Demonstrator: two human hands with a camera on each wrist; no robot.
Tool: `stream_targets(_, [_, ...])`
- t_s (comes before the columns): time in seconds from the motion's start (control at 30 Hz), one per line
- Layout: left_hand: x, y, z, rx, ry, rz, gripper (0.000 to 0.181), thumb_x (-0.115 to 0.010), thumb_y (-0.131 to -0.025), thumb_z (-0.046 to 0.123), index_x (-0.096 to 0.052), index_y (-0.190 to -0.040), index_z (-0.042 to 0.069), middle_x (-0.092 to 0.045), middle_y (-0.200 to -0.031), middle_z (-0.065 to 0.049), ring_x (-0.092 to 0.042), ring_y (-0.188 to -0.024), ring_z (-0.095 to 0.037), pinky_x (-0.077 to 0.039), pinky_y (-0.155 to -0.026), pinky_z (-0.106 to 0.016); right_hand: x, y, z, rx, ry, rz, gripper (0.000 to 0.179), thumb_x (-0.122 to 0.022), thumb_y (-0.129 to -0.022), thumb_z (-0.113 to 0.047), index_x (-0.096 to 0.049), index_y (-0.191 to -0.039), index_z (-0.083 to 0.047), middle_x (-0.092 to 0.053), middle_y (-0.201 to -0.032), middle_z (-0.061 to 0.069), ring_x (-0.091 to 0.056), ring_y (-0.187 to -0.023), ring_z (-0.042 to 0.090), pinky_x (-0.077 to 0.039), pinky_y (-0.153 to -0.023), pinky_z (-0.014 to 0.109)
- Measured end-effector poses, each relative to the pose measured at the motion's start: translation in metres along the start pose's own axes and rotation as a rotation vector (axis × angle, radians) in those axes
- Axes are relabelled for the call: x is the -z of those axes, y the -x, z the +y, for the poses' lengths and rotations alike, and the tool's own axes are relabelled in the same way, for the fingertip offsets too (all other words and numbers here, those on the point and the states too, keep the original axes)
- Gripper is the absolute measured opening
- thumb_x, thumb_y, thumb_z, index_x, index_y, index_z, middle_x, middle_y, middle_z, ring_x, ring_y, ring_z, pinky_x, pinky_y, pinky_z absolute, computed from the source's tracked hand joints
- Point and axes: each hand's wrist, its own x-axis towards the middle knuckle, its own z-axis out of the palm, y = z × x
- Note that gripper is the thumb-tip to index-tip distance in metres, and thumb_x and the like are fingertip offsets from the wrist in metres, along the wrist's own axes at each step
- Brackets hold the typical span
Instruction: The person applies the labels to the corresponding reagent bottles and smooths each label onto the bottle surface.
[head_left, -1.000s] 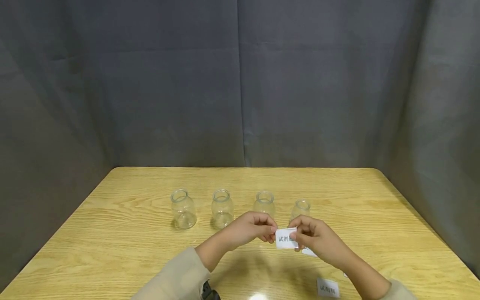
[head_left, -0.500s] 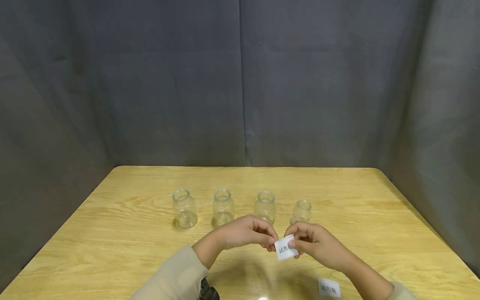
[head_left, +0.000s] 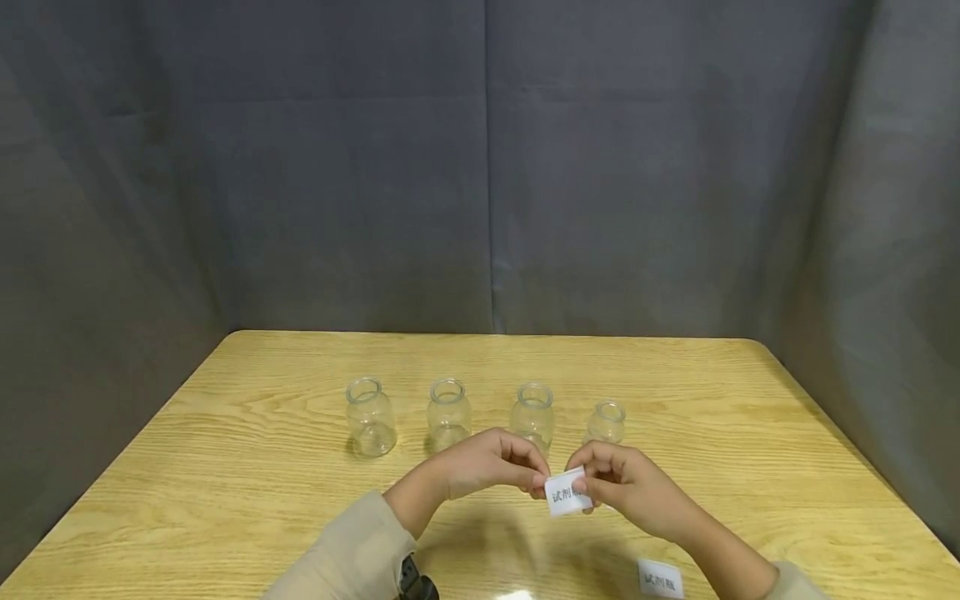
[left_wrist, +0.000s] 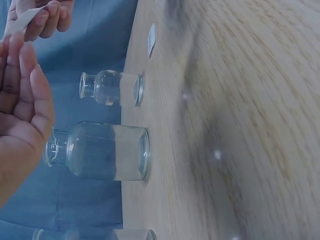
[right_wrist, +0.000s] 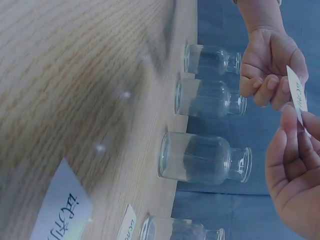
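A small white label [head_left: 559,502] printed with dark characters is held up over the table between both hands. My left hand [head_left: 491,465] has its thumb and fingertips at the label's left edge. My right hand [head_left: 637,493] pinches the right part, its thumb covering some of the print. In the right wrist view the label [right_wrist: 296,92] is seen nearly edge-on. Just beyond the hands, clear glass bottles stand upright in a row; the third bottle [head_left: 533,414] and the smaller right-end bottle [head_left: 606,423] are partly hidden by the hands.
Another printed label [head_left: 660,578] lies on the wooden table [head_left: 247,517] near the front right. A further label [right_wrist: 128,222] rests by the small bottle. Two more glass bottles, the leftmost [head_left: 371,427] and its neighbour [head_left: 448,417], stand to the left. Dark cloth [head_left: 375,208] hangs around the table.
Both hands have come slightly lower and nearer with the label, which has turned from level to slightly tilted. The bottles and the label at the front right stay in place.
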Motion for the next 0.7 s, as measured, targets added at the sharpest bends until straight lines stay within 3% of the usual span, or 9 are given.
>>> stream_targets(0.2, [0.0001,0.0001,-0.0043,0.032,0.008,0.046,0.017,-0.054,-0.082,0.001,-0.054,-0.091,-0.013,-0.058,-0.079,-0.001,-0.056,-0.073,-0.012,-0.044,-0.078,-0.037,-0.0026,-0.001,0.0024,-0.006,0.006,0.015,0.017,-0.052,-0.086,-0.009,-0.052,-0.096,0.005,-0.055,-0.08,0.015,-0.055,-0.069,0.016,-0.048,-0.062,0.029])
stream_targets(0.47, [-0.0042,0.0001,-0.0065,0.032,0.005,0.134,0.016,-0.054,-0.083,0.005,-0.057,-0.091,-0.009,-0.059,-0.078,-0.003,-0.056,-0.073,-0.013,-0.046,-0.074,-0.034,-0.0028,-0.0017,0.0066,-0.016,0.018,0.069,0.021,-0.052,-0.086,-0.013,-0.051,-0.097,0.005,-0.054,-0.079,0.015,-0.056,-0.071,0.017,-0.048,-0.064,0.034])
stream_targets(0.7, [-0.0018,0.0,-0.01,0.028,0.009,0.263,0.014,-0.053,-0.084,0.006,-0.056,-0.088,-0.008,-0.058,-0.081,-0.004,-0.055,-0.073,-0.014,-0.044,-0.076,-0.04,-0.0042,-0.0013,0.0083,-0.076,0.106,0.197,0.028,-0.056,-0.084,-0.018,-0.049,-0.1,0.003,-0.054,-0.078,0.012,-0.054,-0.068,0.02,-0.047,-0.061,0.032])
